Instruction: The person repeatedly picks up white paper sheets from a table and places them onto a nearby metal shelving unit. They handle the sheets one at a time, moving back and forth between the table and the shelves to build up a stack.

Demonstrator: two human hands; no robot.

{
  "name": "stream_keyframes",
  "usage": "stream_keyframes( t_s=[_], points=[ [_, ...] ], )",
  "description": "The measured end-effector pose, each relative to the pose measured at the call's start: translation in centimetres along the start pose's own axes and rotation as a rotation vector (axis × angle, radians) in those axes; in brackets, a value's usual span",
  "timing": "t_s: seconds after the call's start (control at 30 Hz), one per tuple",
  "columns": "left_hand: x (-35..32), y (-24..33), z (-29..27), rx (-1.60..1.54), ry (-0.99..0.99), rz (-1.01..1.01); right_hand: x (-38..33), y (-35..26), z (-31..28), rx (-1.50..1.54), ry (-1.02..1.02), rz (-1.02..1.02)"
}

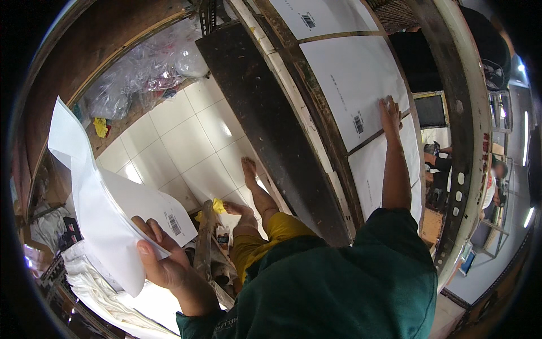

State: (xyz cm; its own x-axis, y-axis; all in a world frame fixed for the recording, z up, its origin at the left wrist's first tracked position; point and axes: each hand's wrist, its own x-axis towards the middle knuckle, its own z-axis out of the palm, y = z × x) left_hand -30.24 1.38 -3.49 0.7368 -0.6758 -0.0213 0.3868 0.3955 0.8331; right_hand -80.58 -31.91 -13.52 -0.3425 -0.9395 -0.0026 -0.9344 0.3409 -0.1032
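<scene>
My left hand point(172, 268) is closed on a few limp white sheets point(107, 206), pinching their lower edge between thumb and fingers. The sheets bend and hang upward past the hand, with a small printed barcode near one corner. On the right, my right hand point(390, 117) lies with its fingers stretched out on a flat white sheet point(350, 73), near that sheet's edge and its barcode. This sheet is one of several laid in a row along a long narrow work surface. Another flat white sheet point(372, 175) lies on the near side of my right hand.
A dark plank point(265, 113) runs alongside the row of sheets. White cloth or sheets are stacked point(90, 277) at lower left. Clear plastic bags point(141, 68) lie at upper left, by the tiled floor point(192, 124). A metal rail point(460, 113) stands at right; another person point(494, 181) is beyond it.
</scene>
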Motion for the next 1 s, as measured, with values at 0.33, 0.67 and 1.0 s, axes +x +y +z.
stream_keyframes(
  t_s=[0.33, 0.67, 1.0],
  points=[
    [-2.6, 0.2, 1.8, -0.002, 0.286, -0.167, -5.5, -6.4, -0.4, 0.278, 0.379, -0.257],
    [-0.7, -3.1, 0.5, -0.220, 0.192, -0.451, -39.4, -24.7, -10.1, 0.975, -0.520, -1.388],
    [-0.6, -3.9, 1.4, -0.329, -0.139, -0.255, -40.5, -33.5, -10.4, 0.873, -0.311, -1.304]
  ],
)
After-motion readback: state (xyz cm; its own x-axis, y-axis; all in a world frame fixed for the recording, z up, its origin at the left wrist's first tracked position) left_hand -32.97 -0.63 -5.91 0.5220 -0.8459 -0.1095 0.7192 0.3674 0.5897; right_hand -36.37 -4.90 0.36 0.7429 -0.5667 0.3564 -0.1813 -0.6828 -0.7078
